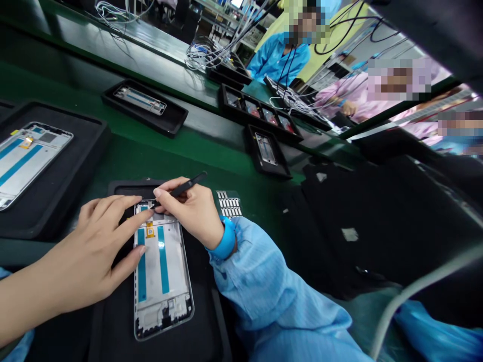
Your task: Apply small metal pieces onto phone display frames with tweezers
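In the head view, the person's left hand [88, 251] is lying across the near phone frame [162, 271] with its fingers spread, the index fingertip [139, 216] touching the frame's upper part and the thumb resting on its face. It is not clamping the frame. Just beside it, the right hand [194, 213] is pinching black tweezers [184, 185] between thumb and fingers, and their tips are reaching the frame's 12 o'clock end. The two hands are staying apart, with the tweezer tips passing just over the left index finger.

The near phone frame is lying upright in the view on a black tray [128, 187], showing two blue strips [163, 259] and a small yellow flex [150, 230]. A sheet of small silver labels [229, 203] is sitting on the green bench [169, 151] at its 1 o'clock. A blue sleeve [264, 291] is covering the right arm.

At 10 o'clock, another phone frame [26, 166] is lying in its own black tray [90, 146]. Further trays are lining the bench at 12 to 1 o'clock. Up at 1 o'clock, co-workers in blue and pink smocks [279, 60] are sitting across the bench among bundled cables [204, 55].
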A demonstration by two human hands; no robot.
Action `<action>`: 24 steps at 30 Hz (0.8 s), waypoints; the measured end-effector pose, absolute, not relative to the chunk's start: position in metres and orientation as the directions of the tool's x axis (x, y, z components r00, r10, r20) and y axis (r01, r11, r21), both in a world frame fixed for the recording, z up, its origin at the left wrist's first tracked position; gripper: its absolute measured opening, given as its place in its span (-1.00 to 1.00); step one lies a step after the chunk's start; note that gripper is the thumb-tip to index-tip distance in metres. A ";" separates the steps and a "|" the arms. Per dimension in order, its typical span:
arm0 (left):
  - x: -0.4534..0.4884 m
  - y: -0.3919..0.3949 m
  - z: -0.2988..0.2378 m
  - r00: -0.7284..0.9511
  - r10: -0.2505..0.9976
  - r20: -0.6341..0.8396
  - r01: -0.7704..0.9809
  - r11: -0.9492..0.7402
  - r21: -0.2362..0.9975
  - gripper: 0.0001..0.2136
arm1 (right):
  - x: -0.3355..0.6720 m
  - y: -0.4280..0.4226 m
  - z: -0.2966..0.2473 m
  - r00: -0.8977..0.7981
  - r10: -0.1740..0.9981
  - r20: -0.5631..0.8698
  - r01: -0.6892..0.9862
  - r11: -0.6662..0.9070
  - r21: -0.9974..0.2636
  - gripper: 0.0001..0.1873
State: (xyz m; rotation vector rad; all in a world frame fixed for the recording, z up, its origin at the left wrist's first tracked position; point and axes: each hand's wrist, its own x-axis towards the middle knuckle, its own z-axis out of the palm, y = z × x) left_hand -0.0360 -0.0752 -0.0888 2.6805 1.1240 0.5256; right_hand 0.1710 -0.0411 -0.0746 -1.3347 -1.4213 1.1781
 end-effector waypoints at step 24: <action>-0.038 -0.072 -0.089 0.646 0.721 0.249 0.643 -0.691 0.330 -0.52 | 0.182 -0.022 -0.074 -0.260 0.960 0.105 0.187 0.157 -0.970 -0.72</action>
